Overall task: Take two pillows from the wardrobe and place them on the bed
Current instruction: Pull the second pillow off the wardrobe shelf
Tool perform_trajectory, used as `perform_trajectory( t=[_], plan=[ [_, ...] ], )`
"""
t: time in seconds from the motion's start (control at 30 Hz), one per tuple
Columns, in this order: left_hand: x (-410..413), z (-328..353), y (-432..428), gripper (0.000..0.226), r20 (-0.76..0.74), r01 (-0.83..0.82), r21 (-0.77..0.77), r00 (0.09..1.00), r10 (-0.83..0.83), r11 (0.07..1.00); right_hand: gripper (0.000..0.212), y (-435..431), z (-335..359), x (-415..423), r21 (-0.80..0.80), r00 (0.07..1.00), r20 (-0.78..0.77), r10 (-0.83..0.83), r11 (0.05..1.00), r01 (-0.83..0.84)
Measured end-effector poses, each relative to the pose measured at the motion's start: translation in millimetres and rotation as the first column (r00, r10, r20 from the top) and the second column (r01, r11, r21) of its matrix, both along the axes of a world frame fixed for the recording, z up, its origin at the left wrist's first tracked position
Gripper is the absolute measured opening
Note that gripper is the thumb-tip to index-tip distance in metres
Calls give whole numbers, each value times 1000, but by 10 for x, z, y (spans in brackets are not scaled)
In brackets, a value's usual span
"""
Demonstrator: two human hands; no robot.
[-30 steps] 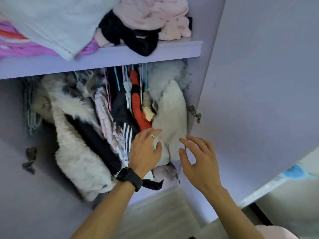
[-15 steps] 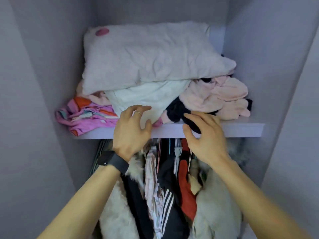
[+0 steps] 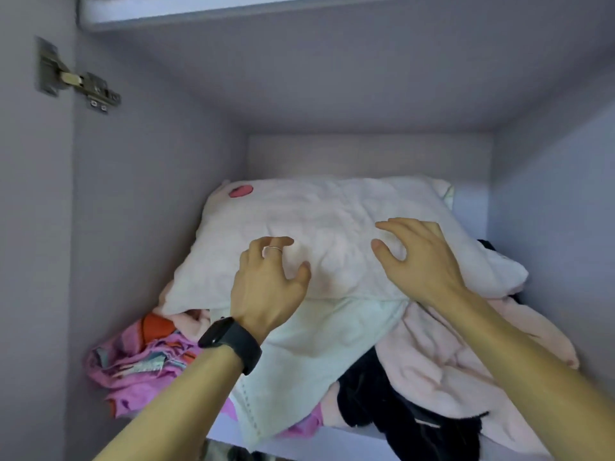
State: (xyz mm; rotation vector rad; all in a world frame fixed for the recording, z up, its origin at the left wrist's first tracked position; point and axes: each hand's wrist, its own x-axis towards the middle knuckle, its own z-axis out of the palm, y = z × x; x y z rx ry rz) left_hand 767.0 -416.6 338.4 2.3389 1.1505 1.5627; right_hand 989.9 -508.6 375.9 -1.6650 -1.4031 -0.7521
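While both hands hover spread over the pale pillow (image 3: 332,234) — left hand (image 3: 266,281) and right hand (image 3: 416,257), fingers splayed and gripping nothing — the first grab looks about to begin. Next, I judge, each hand must clamp an edge and slide it off. It tops a heap on the wardrobe shelf (image 3: 233,437): mint towel (image 3: 316,354), pink clothes (image 3: 133,371), black garment (image 3: 382,407).

The pillow (image 3: 332,227) is the landmark. Its near edge is covered by the left hand (image 3: 266,287) and the right hand (image 3: 422,261), so whether either palm presses it cannot be told. Its far right corner is out of sight. Below it, a pale green cloth (image 3: 312,354) hides whatever it lies on. Below and right, a black garment (image 3: 409,420) runs off the bottom edge. Both forearms are cut off there too.
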Motion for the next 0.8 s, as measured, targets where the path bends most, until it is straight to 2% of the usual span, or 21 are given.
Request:
perform_trajectory(
  t=[0.1, 0.2, 0.43, 0.57, 0.7, 0.8],
  plan=[
    [167, 85, 244, 54, -96, -126, 251, 983, 154, 960, 44, 335, 334, 98, -45, 999, 39, -10, 999, 12],
    [328, 228, 466, 59, -108, -151, 376, 973, 205, 914, 46, 640, 604, 130, -91, 993, 113, -37, 995, 47],
    [646, 285, 854, 61, -184, -213, 375, 937, 298, 902, 63, 1507, 1245, 318, -291, 975, 220, 27, 956, 39],
    [686, 101, 915, 60, -158, -263, 390, 925, 346, 882, 98, 2093, 1569, 445, -461, 980, 196, 30, 885, 65],
    [692, 56, 927, 58, -131, -293, 386, 921, 367, 875, 96, 2496, 1816, 521, -572, 991, 134, 10, 817, 70],
    [702, 63, 936, 58, -122, -305, 367, 921, 371, 879, 106, 2717, 1841, 525, -612, 995, 95, 0, 788, 59]
  ],
)
